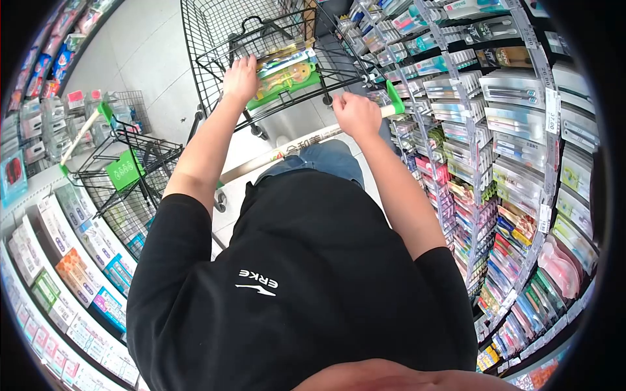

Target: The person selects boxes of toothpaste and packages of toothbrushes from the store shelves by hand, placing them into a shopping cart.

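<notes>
My left hand [241, 79] is over the folding seat of a black wire shopping cart [212, 45]. Its fingers close on the left end of the packs lying there, with the thumb mostly hidden. Among these are a blue-and-white toothbrush pack [287, 60] and a yellow-and-green pack [285, 78], lying side by side above the seat's green panel [287, 96]. My right hand [358, 115] is closed in a fist around the right part of the pale cart handle [306, 142], near its green end cap [394, 98].
Hanging toothbrush packs fill a tall rack [515, 124] close on my right. A second wire cart [120, 163] with a green panel stands at my left, by shelves of boxed goods [78, 274]. Grey floor tiles [140, 39] show ahead on the left.
</notes>
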Tool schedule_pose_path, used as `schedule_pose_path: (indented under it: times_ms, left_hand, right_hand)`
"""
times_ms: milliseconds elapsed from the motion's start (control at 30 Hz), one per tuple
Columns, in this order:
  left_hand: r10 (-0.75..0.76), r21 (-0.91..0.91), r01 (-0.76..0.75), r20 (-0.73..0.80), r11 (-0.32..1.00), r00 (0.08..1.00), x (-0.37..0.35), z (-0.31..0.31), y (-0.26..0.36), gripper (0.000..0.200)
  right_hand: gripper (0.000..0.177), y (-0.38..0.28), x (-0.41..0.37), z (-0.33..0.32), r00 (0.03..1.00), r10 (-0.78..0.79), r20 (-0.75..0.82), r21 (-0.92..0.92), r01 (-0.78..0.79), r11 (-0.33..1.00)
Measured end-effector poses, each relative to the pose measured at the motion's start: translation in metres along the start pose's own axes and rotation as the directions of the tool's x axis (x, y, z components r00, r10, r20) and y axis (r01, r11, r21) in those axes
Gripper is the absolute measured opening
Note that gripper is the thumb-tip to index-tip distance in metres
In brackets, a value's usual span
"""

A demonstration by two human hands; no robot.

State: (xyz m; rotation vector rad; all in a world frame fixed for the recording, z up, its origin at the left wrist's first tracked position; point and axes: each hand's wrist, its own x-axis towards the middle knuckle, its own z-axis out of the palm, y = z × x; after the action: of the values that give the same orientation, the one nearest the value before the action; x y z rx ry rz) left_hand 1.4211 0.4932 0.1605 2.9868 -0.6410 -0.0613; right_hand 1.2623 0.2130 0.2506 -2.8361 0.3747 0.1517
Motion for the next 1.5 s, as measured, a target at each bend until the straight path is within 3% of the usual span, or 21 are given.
schedule_pose_path:
  times_ms: [133, 200, 233, 333, 433, 600, 667, 767, 900, 1000, 1100, 1167, 1267, 1400, 1467, 1500]
  left_hand:
    - [0.009, 0.017, -0.009, 0.048, 1.000, 0.999, 0.007, 0.002, -0.004, 0.051]
    - [0.012, 0.027, -0.017, 0.167, 0.999, 0.986, 0.011, -0.001, -0.005, 0.037]
    - [0.012, 0.014, -0.014, 0.120, 1.000, 0.993, 0.011, -0.002, -0.004, 0.028]
    - [0.034, -0.023, -0.032, 0.095, 0.999, 0.995, 0.009, -0.004, -0.005, 0.024]
    - [0.022, -0.035, -0.017, 0.138, 0.999, 0.990, 0.014, -0.001, -0.006, 0.022]
    - [0.067, -0.029, -0.063, 0.135, 0.998, 0.989, 0.013, 0.005, -0.013, 0.024]
    - [0.095, -0.100, -0.086, 0.085, 0.991, 0.992, 0.011, 0.004, -0.016, 0.034]
    - [0.046, -0.154, -0.046, -0.005, 0.987, 0.999, 0.009, 0.002, -0.014, 0.044]
    - [0.020, -0.204, -0.020, 0.001, 0.979, 1.000, 0.010, 0.002, -0.014, 0.047]
    - [0.005, -0.247, 0.019, 0.098, 0.969, 0.995, 0.014, -0.002, -0.014, 0.042]
    - [0.071, -0.182, -0.036, 0.187, 0.983, 0.980, 0.017, -0.006, -0.018, 0.036]
    - [0.150, -0.038, -0.146, 0.169, 0.989, 0.974, 0.017, 0.002, -0.023, 0.031]
    - [0.161, -0.009, -0.161, 0.114, 0.987, 0.980, 0.018, 0.010, -0.024, 0.033]
    - [0.235, -0.042, -0.237, -0.043, 0.971, 0.971, 0.007, 0.003, -0.032, 0.031]
    - [0.241, -0.122, -0.270, -0.214, 0.955, 0.947, -0.005, -0.008, -0.028, 0.033]
    - [0.202, -0.181, -0.244, -0.221, 0.953, 0.954, -0.014, -0.015, -0.022, 0.034]
  right_hand:
    - [0.041, 0.001, -0.001, 0.003, 1.000, -0.009, -0.017, 0.010, 0.009, 1.000]
    - [0.041, 0.001, -0.003, 0.003, 1.000, -0.011, -0.021, 0.017, 0.011, 1.000]
    - [0.041, 0.001, -0.003, 0.002, 1.000, -0.010, -0.019, 0.016, 0.011, 1.000]
    - [0.041, 0.001, -0.002, 0.003, 1.000, -0.018, -0.019, 0.013, 0.019, 1.000]
    - [0.040, 0.001, -0.002, 0.003, 0.999, -0.027, -0.018, 0.009, 0.027, 1.000]
    - [0.040, 0.000, -0.002, -0.001, 1.000, -0.011, 0.001, 0.014, 0.011, 1.000]
    - [0.040, -0.001, -0.002, 0.000, 1.000, -0.005, 0.015, 0.000, 0.005, 1.000]
    - [0.040, -0.001, -0.002, 0.000, 1.000, -0.013, 0.010, -0.006, 0.013, 1.000]
    - [0.040, -0.001, -0.002, 0.001, 1.000, -0.018, 0.000, 0.007, 0.018, 1.000]
    - [0.041, -0.002, -0.002, -0.001, 1.000, -0.013, -0.002, -0.002, 0.013, 1.000]
    - [0.041, -0.002, -0.002, 0.000, 1.000, -0.013, 0.001, 0.006, 0.013, 1.000]
    - [0.041, -0.001, -0.002, 0.000, 1.000, -0.014, 0.002, -0.002, 0.014, 1.000]
    - [0.040, 0.000, -0.002, 0.000, 1.000, -0.010, -0.005, 0.002, 0.010, 1.000]
    - [0.039, 0.002, -0.002, 0.002, 1.000, -0.010, -0.002, 0.016, 0.010, 1.000]
    - [0.038, 0.001, -0.002, 0.002, 1.000, -0.022, -0.006, 0.019, 0.022, 1.000]
    - [0.038, 0.000, -0.003, 0.001, 1.000, -0.009, -0.014, 0.018, 0.010, 1.000]
